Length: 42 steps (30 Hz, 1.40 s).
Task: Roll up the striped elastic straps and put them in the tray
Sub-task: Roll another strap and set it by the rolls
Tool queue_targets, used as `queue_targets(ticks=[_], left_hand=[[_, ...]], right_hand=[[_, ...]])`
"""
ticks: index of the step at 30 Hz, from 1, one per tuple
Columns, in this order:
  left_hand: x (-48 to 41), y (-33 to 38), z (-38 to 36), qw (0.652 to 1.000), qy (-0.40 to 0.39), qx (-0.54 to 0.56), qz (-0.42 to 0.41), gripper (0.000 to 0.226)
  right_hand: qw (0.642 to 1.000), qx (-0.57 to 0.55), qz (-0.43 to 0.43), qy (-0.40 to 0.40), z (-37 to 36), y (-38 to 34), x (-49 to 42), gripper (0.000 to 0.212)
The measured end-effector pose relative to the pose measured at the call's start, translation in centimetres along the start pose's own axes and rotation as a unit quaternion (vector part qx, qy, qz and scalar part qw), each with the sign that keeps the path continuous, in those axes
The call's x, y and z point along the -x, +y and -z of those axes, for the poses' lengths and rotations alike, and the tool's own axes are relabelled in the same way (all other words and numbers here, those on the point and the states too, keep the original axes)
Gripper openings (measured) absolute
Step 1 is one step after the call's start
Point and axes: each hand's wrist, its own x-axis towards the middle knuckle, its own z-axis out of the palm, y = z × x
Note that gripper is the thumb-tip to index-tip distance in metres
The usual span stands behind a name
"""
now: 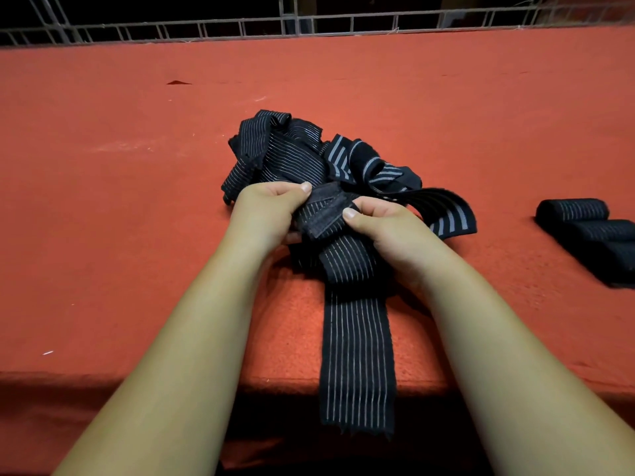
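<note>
A black elastic strap with thin white stripes (357,355) runs from my hands down over the table's front edge. Its upper end is a small fold or roll (324,214). My left hand (264,214) pinches that fold from the left. My right hand (381,225) pinches it from the right. Behind my hands lies a tangled pile of striped straps (285,156), some with wider grey stripes (450,214). Three rolled straps (591,231) lie side by side at the right edge. No tray is in view.
The table is covered with red-orange cloth (137,201). A metal grid railing (309,24) runs along the far side, with darkness beyond. The table's front edge (103,376) is close to me.
</note>
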Motion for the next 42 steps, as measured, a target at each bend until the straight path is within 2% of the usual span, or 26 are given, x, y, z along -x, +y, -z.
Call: queue_targets(ticks=[5, 8, 25, 28, 33, 35, 39, 42], left_hand=[[0.6, 0.7, -0.3, 0.999, -0.016, 0.05, 0.01, 0.025], [1.0, 1.5, -0.5, 0.995, -0.051, 0.083, 0.029, 0.019], [1.7, 2.5, -0.7, 0.99, -0.136, 0.046, 0.014, 0.033], [1.9, 2.4, -0.7, 0.986, -0.161, 0.053, -0.011, 0.027], [2.4, 2.9, -0.3, 0.987, -0.138, 0.002, -0.083, 0.025], [3.3, 4.0, -0.2, 0.987, -0.129, -0.002, -0.096, 0.023], [5.4, 7.2, 0.5, 0.988, -0.091, -0.019, -0.126, 0.018], [7.1, 10.3, 1.0, 0.985, -0.082, -0.024, -0.15, 0.019]], right_hand=[[0.996, -0.084, 0.004, 0.015, -0.2, -0.6, 0.2, 0.023], [0.993, -0.11, 0.012, 0.047, -0.5, -0.4, -0.4, 0.025], [0.992, -0.06, 0.029, 0.105, -0.6, -0.3, -0.7, 0.022], [0.991, -0.043, 0.032, 0.126, -0.6, -0.4, -0.6, 0.02], [0.982, -0.013, 0.055, 0.18, -1.0, -1.6, 0.2, 0.01], [0.978, -0.004, 0.074, 0.197, -1.3, -2.7, 0.8, 0.015], [0.976, 0.019, 0.131, 0.174, -1.9, -5.9, 2.6, 0.006], [0.972, 0.026, 0.157, 0.173, -2.4, -9.0, 4.3, 0.012]])
